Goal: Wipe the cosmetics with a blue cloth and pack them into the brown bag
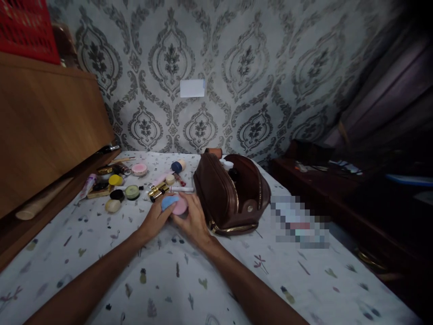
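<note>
My left hand (154, 222) holds a blue piece (168, 201), my right hand (195, 220) a pink piece (181, 206): 2 rounded shapes, perhaps sponges, beside the bag. Loose fingertips could drop either. Bumped knuckles could roll the glossy gold tubes (158, 191). The smooth, brown, leather-like bag (215, 195) gapes; patterned wallpaper (203, 58) lies beyond.

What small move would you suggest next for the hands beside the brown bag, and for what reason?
Perhaps lift the blue and pink item, held between the left hand and right hand, toward the brown bag, since its mouth gapes close by on the right.
</note>
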Demonstrator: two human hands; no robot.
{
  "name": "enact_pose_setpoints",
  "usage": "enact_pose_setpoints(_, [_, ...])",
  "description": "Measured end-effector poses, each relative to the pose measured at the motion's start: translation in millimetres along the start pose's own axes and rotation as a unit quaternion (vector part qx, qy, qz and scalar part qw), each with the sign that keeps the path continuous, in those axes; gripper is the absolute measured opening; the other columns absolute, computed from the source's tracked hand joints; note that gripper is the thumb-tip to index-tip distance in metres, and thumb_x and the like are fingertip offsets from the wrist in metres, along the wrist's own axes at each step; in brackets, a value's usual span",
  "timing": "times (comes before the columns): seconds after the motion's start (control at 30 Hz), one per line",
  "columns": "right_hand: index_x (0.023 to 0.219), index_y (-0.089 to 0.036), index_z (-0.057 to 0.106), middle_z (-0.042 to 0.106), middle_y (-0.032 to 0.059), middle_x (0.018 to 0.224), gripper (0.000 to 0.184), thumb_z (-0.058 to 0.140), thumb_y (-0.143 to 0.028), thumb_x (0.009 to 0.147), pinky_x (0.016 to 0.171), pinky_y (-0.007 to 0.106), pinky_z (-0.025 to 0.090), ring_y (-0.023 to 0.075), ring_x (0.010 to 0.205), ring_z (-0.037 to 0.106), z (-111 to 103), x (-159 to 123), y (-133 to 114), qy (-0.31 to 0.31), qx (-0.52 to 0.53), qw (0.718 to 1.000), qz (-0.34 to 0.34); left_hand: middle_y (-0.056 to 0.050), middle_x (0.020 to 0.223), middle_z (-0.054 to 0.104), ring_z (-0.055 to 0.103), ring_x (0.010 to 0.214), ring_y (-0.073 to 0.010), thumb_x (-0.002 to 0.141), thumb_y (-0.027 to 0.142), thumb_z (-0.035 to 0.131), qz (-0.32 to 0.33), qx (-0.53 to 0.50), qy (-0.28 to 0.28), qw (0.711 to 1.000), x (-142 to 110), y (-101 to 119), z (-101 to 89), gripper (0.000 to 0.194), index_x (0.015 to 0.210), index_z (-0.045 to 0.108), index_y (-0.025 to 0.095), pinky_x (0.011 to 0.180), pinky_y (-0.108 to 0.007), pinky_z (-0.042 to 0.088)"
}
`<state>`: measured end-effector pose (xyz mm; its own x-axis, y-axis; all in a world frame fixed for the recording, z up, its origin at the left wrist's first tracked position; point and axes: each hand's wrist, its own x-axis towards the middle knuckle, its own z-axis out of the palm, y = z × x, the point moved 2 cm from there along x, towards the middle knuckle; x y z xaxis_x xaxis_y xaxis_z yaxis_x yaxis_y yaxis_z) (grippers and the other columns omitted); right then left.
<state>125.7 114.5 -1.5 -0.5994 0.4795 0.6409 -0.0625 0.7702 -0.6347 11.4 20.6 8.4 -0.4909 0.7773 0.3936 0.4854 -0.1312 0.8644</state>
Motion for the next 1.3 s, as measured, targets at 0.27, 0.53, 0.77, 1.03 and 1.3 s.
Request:
enact_pose_setpoints(0.27, [0.134, -0.020, 0.054, 0.063, 0.0125, 0.124, 0.068, 0.078, -0.028, 0.071, 0.102, 0.043, 0.046, 0.0284, 0.116, 0.058, -3, 5, -6, -0.020, 0.026, 0.999, 0.002, -0.007, 0.089, 0.072, 0.066, 0.083, -0.0242, 0.089, 0.057, 0.046, -0.070, 0.003, 0.018, 0.997, 0, 7, -6.2, 0.046, 0.099, 0.067, 0.017, 0.088, -0.041, 0.055])
enact_pose_setpoints(0.53, [0.130, -0.016, 0.056, 0.065, 0.0126, 0.120, 0.063, 0.079, -0.028, 0.074, 0.098, 0.041, 0.048, 0.0270, 0.111, 0.057, -46, 31, -51, -0.013, 0.007, 0.996, -0.084, -0.008, 0.105, 0.072, 0.063, 0.108, -0.0278, 0.084, 0.055, 0.058, -0.027, -0.018, 0.115, 0.993, 13, 44, -13.4, 0.046, 0.105, 0.069, 0.016, 0.104, -0.041, 0.046])
enact_pose_setpoints(0.77, [0.120, -0.021, 0.060, 0.062, 0.0077, 0.120, 0.055, 0.079, -0.038, 0.072, 0.098, 0.035, 0.047, 0.0222, 0.111, 0.060, -128, 65, -63, 0.090, 0.133, 0.987, 0.014, -0.008, 0.109, 0.070, 0.063, 0.109, -0.0265, 0.088, 0.040, 0.055, 0.068, 0.000, 0.056, 0.996, 45, 97, 16.8, 0.032, 0.107, 0.067, 0.017, 0.101, -0.040, 0.048])
enact_pose_setpoints(1.03, [0.107, -0.018, 0.058, 0.064, 0.0015, 0.101, 0.048, 0.077, -0.034, 0.065, 0.086, 0.032, 0.048, 0.0189, 0.094, 0.060, -179, 91, -8, 0.098, -0.020, 0.975, 0.200, -0.010, 0.142, 0.056, 0.041, 0.139, -0.0285, 0.071, -0.007, 0.038, 0.446, 0.352, -0.174, 0.804, 35, 117, 73.5, 0.072, 0.136, 0.055, 0.018, 0.107, -0.049, 0.045])
enact_pose_setpoints(1.3, [0.105, -0.014, 0.061, 0.070, 0.0065, 0.099, 0.044, 0.077, -0.032, 0.069, 0.075, 0.027, 0.049, 0.0225, 0.094, 0.066, -173, 96, 19, -0.022, -0.114, 0.930, 0.349, -0.012, 0.144, 0.054, 0.044, 0.138, -0.0314, 0.069, -0.010, 0.037, 0.456, 0.407, -0.140, 0.779, 25, 106, 69.6, 0.074, 0.135, 0.055, 0.018, 0.092, -0.044, 0.056])
